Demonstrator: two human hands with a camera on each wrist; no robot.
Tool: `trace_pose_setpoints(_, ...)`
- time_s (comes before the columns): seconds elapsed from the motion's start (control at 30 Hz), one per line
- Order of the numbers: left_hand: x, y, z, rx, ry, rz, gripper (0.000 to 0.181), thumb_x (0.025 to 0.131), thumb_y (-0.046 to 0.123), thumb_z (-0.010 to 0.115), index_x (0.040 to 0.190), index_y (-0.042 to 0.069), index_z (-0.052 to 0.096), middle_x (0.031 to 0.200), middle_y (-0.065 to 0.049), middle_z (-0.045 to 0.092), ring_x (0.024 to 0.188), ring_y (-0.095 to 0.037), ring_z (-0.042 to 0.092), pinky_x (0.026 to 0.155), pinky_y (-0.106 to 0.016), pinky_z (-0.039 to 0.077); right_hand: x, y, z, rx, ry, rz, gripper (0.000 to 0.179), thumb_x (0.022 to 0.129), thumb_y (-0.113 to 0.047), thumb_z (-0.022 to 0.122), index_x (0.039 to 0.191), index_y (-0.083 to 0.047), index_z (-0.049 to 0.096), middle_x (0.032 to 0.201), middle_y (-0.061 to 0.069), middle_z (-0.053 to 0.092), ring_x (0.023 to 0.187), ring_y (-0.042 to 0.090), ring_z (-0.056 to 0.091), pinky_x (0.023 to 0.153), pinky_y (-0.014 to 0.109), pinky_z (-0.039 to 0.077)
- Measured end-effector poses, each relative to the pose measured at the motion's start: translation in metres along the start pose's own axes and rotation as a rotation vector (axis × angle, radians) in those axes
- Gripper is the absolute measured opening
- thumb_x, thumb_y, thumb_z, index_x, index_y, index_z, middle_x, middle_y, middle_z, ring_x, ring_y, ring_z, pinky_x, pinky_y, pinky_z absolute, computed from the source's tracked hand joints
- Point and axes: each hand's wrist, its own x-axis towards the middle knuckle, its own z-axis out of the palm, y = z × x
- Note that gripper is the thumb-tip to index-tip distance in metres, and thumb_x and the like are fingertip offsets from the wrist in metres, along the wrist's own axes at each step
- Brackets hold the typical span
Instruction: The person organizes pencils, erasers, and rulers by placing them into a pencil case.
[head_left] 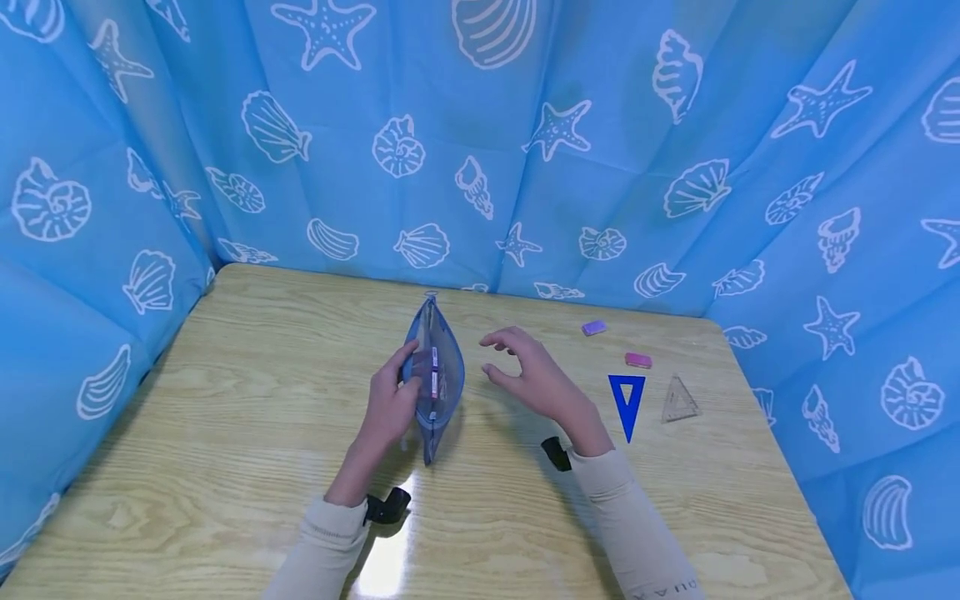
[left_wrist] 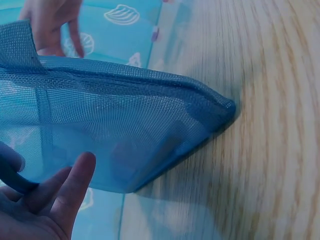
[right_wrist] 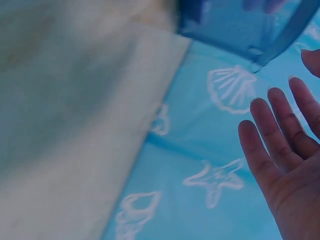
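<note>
Pouch [head_left: 452, 367] gripped by left hand [head_left: 393, 398], mouth spread

The blue mesh is held at its left side between thumb and fingers — the pouch is kept over the middle of the wooden table [head_left: 247, 400]. Small white-and-purple items [head_left: 434, 383] are seen inside, too small to be identified. The right hand [head_left: 536, 375] is held just beside, empty — thumb and fingertips parted. Farther right, a purple block [head_left: 594, 327], a pink block [head_left: 638, 361], a blue triangle [head_left: 628, 425] and a clear triangle [head_left: 680, 414] are laid out. Behind, a shell-printed curtain [head_left: 420, 67] is hung.
</note>
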Motion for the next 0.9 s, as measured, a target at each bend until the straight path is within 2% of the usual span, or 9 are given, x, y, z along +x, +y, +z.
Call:
trace_pose_setpoints(0.2,-0.002,0.002,-0.002,-0.005,0.011,-0.012,0.064,0.086,-0.002,0.047,0.15,-0.005,0.044,0.148,-0.032,0.048,0.131,-0.044,0.054,0.101,-0.055,0.051,-0.023,0.025,0.001,0.04,-0.036,0.086,0.037,0.098,-0.015,0.065,0.133,-0.003,0.06,0.132,0.019,0.061,0.12,0.041,0.057,0.105,0.058,0.045)
trace_pose_setpoints(0.37,-0.003,0.003,-0.001,-0.001,0.005,-0.011,0.064,0.086,-0.002,0.045,0.15,-0.006,0.044,0.149,-0.032,0.047,0.132,-0.045,0.052,0.103,-0.055,0.049,-0.045,0.043,-0.005,0.021,-0.06,0.152,0.039,0.098,-0.014,0.065,0.134,0.0,0.059,0.132,0.019,0.061,0.121,0.038,0.057,0.106,0.057,0.045)
trace_pose_setpoints(0.6,-0.004,0.003,0.001,-0.006,0.005,-0.016,0.064,0.086,-0.002,0.046,0.15,-0.005,0.043,0.149,-0.032,0.047,0.13,-0.045,0.055,0.1,-0.054,0.051,-0.074,0.068,-0.019,-0.031,-0.03,0.185,0.039,0.098,-0.012,0.065,0.134,0.001,0.059,0.131,0.018,0.062,0.118,0.037,0.059,0.102,0.058,0.047)
trace_pose_setpoints(0.9,-0.005,0.003,0.003,-0.025,0.005,-0.027,0.065,0.087,-0.003,0.046,0.152,-0.004,0.042,0.148,-0.027,0.05,0.127,-0.043,0.058,0.097,-0.052,0.053,-0.106,0.089,-0.044,-0.111,-0.008,0.34,0.046,0.096,-0.013,0.067,0.138,0.003,0.055,0.136,0.024,0.058,0.12,0.042,0.057,0.1,0.059,0.047)
